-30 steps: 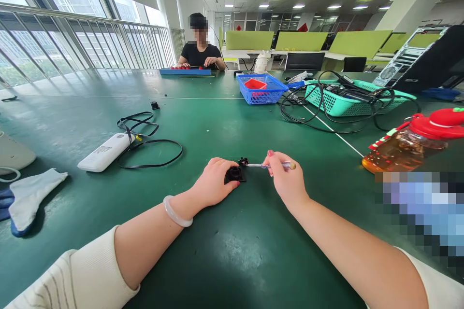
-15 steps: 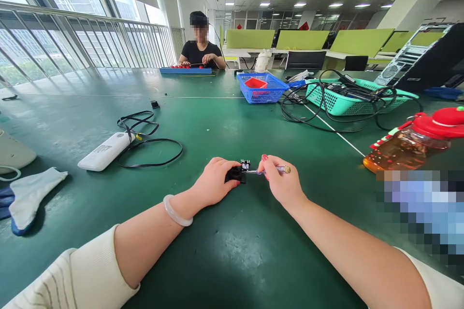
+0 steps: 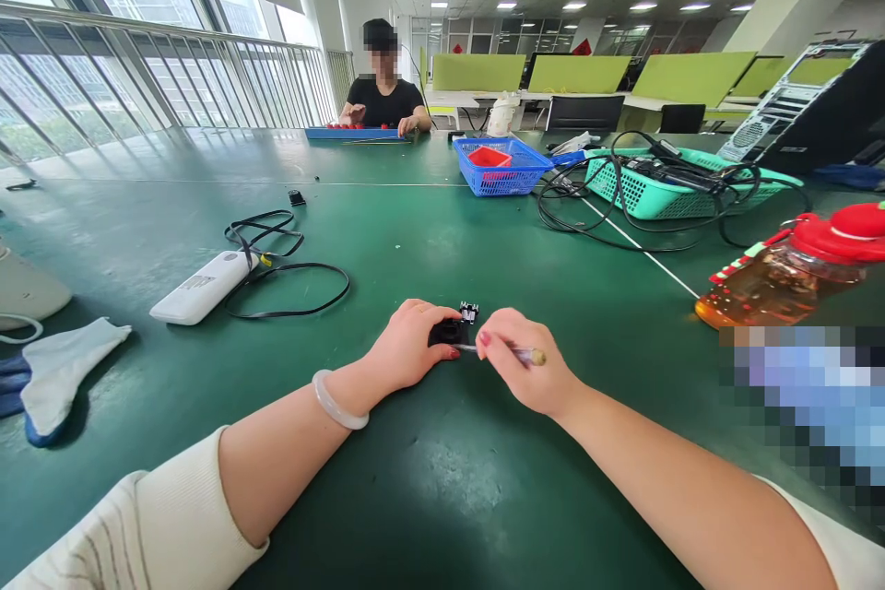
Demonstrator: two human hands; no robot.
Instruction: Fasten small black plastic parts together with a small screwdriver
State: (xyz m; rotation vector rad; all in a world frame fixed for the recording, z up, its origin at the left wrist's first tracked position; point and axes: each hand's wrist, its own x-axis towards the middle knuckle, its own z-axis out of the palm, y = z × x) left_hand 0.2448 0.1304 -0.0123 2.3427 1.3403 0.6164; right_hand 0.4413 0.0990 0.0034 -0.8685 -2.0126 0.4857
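Left hand (image 3: 412, 343) curled, gripping small black part (image 3: 448, 333) on green table (image 3: 324, 479), mid-width, well in from near edge. Right hand (image 3: 529, 359) closed on screwdriver (image 3: 531, 356); shaft points at the part's near edge. Small metal piece (image 3: 469, 312) just beyond. Bare tabletop nearer the wearer, between forearms. White power bank (image 3: 205, 288) well left; red-lidded bottle (image 3: 788, 281) far right.
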